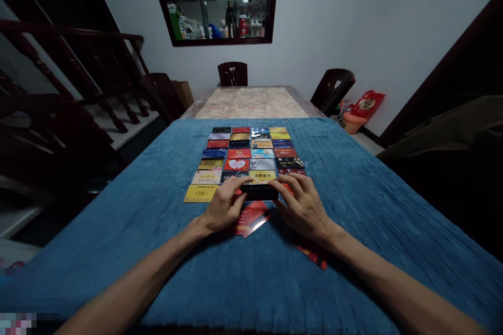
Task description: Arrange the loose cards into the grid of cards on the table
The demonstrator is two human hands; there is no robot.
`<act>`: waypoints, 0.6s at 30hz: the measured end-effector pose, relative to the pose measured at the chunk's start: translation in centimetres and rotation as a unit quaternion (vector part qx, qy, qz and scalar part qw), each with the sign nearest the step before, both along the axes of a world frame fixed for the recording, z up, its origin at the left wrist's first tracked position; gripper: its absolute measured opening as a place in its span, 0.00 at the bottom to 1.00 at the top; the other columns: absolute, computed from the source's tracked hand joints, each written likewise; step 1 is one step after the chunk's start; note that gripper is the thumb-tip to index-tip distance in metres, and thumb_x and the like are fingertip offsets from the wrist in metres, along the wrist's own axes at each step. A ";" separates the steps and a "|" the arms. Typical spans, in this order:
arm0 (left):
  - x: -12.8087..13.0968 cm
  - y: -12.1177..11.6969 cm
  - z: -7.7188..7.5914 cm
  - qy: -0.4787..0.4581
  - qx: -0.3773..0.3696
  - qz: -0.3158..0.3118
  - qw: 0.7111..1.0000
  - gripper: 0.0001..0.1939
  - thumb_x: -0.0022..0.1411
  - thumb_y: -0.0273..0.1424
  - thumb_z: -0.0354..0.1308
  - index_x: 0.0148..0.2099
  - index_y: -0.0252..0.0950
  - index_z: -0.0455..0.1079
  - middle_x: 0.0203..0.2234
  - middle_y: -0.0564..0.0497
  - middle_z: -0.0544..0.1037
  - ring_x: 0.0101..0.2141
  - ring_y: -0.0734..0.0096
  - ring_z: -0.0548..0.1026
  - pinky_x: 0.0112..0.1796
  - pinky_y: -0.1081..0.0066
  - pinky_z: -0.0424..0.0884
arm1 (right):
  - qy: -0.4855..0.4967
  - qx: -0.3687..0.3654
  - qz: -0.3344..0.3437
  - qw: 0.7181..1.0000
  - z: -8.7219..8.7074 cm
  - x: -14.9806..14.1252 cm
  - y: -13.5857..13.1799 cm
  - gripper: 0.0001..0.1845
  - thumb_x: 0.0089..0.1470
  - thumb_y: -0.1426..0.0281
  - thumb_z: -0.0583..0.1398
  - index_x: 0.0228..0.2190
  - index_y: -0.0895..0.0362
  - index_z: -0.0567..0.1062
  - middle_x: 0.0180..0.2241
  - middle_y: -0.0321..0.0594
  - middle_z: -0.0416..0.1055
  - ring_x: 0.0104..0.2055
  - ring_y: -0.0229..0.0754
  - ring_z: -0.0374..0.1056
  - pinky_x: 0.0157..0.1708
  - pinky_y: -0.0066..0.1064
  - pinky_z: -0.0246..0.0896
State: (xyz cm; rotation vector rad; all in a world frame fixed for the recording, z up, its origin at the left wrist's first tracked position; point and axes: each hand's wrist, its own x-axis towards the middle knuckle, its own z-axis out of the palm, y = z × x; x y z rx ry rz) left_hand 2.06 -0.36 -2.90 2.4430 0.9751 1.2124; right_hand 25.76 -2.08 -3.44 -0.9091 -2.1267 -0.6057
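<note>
A black card [260, 192] is pinched at its two short ends, by my left hand [225, 204] on one side and my right hand [304, 207] on the other. Beyond it, several plastic cards lie in four columns on the blue cloth, among them a gold card [262, 175] just past my fingers and a yellow card [198, 193] left of my left hand. Loose red cards [253, 216] lie overlapping below the black card. Partly under my right wrist is another red card [314, 256]. My fingers cover some cards in the nearest rows.
The blue cloth [129, 188] covers the near part of the table, with a patterned tabletop [247, 100] beyond it. Dark wooden chairs [233, 73] stand around the far end. A stair railing [78, 31] is at the left. An orange bin [352, 123] sits on the floor at the right.
</note>
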 end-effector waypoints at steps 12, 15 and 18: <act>-0.4 0.4 1.4 0.082 0.058 -0.014 0.995 0.24 0.63 0.22 0.54 0.60 0.38 0.63 0.49 0.42 0.72 0.50 0.59 0.72 0.50 0.56 0.73 | -0.002 -0.028 0.024 0.999 1.1 0.3 0.1 0.29 0.56 0.71 0.59 0.59 0.59 0.65 0.46 0.52 0.71 0.49 0.55 0.62 0.44 0.48 0.63; -0.8 0.9 2.1 0.123 0.053 -0.027 0.991 0.28 0.61 0.23 0.57 0.63 0.39 0.59 0.55 0.40 0.67 0.55 0.55 0.69 0.54 0.53 0.72 | -0.008 -0.036 0.032 0.999 1.4 0.2 0.6 0.28 0.56 0.71 0.59 0.58 0.60 0.65 0.46 0.53 0.70 0.48 0.55 0.61 0.44 0.47 0.63; -1.2 1.4 2.9 0.159 0.073 -0.034 0.984 0.31 0.60 0.24 0.58 0.64 0.39 0.58 0.57 0.39 0.65 0.56 0.53 0.67 0.55 0.50 0.70 | -0.012 -0.048 0.044 0.998 1.8 -0.1 1.3 0.27 0.56 0.71 0.59 0.57 0.60 0.66 0.45 0.52 0.70 0.47 0.54 0.62 0.43 0.46 0.63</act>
